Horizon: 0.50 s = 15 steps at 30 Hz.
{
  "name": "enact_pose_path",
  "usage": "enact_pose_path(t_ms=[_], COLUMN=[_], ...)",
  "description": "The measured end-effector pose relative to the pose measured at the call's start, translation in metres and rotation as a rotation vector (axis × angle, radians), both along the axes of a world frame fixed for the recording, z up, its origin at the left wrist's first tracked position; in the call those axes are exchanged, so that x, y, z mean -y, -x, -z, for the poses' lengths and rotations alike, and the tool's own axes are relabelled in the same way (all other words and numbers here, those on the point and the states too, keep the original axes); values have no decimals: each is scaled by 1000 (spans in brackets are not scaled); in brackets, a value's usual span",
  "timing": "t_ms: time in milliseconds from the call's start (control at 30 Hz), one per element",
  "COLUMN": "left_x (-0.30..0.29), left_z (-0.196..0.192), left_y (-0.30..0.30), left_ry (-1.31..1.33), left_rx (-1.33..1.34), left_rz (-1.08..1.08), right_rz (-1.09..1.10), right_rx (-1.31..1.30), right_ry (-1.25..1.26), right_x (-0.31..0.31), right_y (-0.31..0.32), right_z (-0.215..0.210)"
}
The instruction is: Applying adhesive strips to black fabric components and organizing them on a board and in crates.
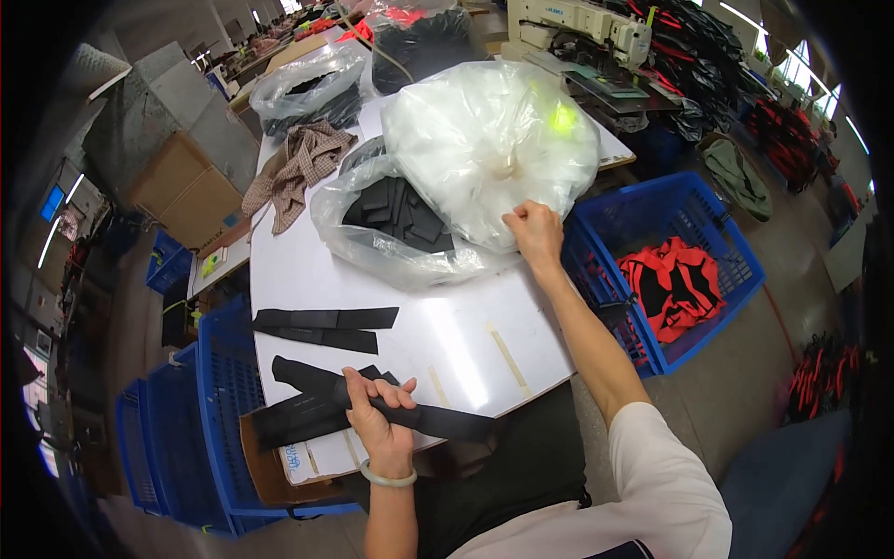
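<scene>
My left hand [382, 419], a pale bangle at its wrist, is palm up at the table's near edge. Its curled fingers grip black fabric strips [456, 424], whose ends stick out on both sides. More black strips [326, 320] lie flat just beyond it. My right hand [540, 233] is closed in a pinch on the near edge of a large, bulging clear plastic bag [484, 140] with whitish contents. Left of that bag sits an opened plastic bag [354, 247] holding black fabric pieces [396, 214].
The white table [289, 270] has tape strips near its front edge. A blue crate [745, 270] with red and black garments [670, 284] stands to the right; blue crates [219, 401] line the left. A checked cloth [307, 168], further bags [312, 88] and a sewing machine [587, 28] lie beyond.
</scene>
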<state>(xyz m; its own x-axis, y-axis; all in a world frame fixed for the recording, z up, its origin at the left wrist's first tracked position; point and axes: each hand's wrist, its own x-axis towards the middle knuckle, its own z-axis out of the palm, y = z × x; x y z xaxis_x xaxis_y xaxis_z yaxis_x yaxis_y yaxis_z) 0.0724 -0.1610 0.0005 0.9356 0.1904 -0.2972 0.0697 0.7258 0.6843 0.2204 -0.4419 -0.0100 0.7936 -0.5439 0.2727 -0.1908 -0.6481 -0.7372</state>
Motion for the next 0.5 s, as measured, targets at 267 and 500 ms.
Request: enact_pose_path(t_ms=[267, 500], left_x=[38, 17], left_z=[2, 6], left_y=[5, 13], left_ry=[-18, -22], left_rx=[-97, -82], left_rz=[146, 107], right_rz=[-51, -48], right_rx=[154, 200], right_ry=[126, 607], right_x=[27, 35], right_y=[-16, 9], right_z=[2, -16])
